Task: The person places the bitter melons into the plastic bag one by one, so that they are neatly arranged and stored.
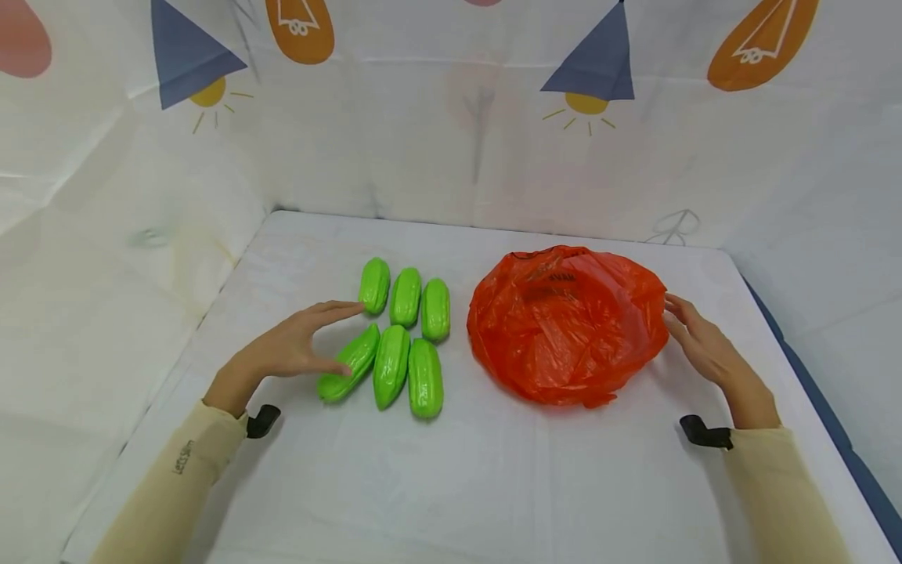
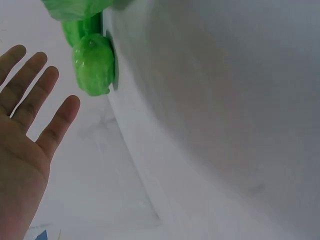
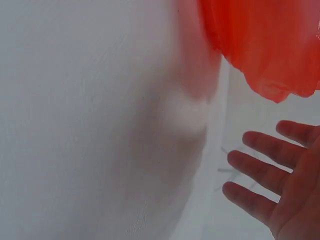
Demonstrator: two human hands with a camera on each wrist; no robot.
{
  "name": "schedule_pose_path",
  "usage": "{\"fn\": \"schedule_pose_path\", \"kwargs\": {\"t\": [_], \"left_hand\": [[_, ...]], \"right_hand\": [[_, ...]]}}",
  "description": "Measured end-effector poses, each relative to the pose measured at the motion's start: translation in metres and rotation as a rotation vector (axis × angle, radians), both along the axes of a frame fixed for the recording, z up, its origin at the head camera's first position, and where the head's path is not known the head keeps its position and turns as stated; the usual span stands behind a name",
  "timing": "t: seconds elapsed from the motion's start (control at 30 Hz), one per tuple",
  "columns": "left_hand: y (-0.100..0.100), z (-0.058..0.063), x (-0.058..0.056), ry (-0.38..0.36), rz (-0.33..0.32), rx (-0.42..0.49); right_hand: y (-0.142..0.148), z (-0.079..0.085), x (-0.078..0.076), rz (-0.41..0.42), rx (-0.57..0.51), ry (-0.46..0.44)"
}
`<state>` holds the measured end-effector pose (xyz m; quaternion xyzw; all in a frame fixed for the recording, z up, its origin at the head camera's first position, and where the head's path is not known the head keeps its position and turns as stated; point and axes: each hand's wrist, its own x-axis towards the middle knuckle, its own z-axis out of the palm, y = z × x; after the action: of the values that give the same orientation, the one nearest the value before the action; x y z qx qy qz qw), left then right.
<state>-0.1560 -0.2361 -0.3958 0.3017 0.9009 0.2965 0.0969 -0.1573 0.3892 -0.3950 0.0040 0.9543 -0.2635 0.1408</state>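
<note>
Several shiny, bright green cucumber-shaped vegetables [image 1: 391, 366] lie in two rows left of the table's middle; the nearer row's leftmost one [image 1: 350, 365] is tilted. My left hand [image 1: 299, 345] hovers at their left side, its fingers extended and thumb spread, overlapping that row's end. In the left wrist view its palm [image 2: 17, 150] shows with nothing in it. A red plastic bag [image 1: 564, 329] sits to the right, its mouth spread wide and facing up. At the bag's right side is my right hand [image 1: 705, 345], fingertips close to its rim. Extended, separated fingers [image 3: 260, 170] appear in the right wrist view.
The table is covered with a white cloth [image 1: 479, 486]. White curtains [image 1: 423, 141] printed with lamps and bulbs hang behind it and along both sides. Black wrist mounts [image 1: 264, 421] project inward from the cream sleeves [image 1: 782, 493].
</note>
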Motion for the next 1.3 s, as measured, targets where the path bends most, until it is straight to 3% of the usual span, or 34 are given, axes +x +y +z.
{"fn": "schedule_pose_path", "kwargs": {"t": [0.27,0.57,0.73,0.87,1.0,1.2,1.3], "left_hand": [[0.003,-0.006,0.007,-0.053,-0.089,0.045],[0.005,-0.016,0.009,-0.065,-0.157,0.014],[0.005,-0.017,0.01,-0.05,-0.165,-0.006],[0.005,-0.017,0.01,-0.06,-0.165,-0.008],[0.004,-0.015,0.013,-0.105,-0.15,-0.02],[0.0,-0.012,0.017,-0.207,-0.124,-0.037],[-0.001,-0.012,0.017,-0.204,-0.131,-0.034]], "right_hand": [[-0.006,-0.002,-0.005,-0.026,-0.092,-0.07],[-0.006,-0.001,-0.007,-0.066,-0.101,-0.156],[-0.008,0.003,-0.008,-0.104,-0.109,-0.208],[-0.01,0.005,-0.01,-0.124,-0.179,-0.213],[-0.01,0.006,-0.012,-0.126,-0.244,-0.21],[-0.009,0.008,-0.014,-0.119,-0.259,-0.218],[-0.009,0.009,-0.015,-0.115,-0.26,-0.227]]}}
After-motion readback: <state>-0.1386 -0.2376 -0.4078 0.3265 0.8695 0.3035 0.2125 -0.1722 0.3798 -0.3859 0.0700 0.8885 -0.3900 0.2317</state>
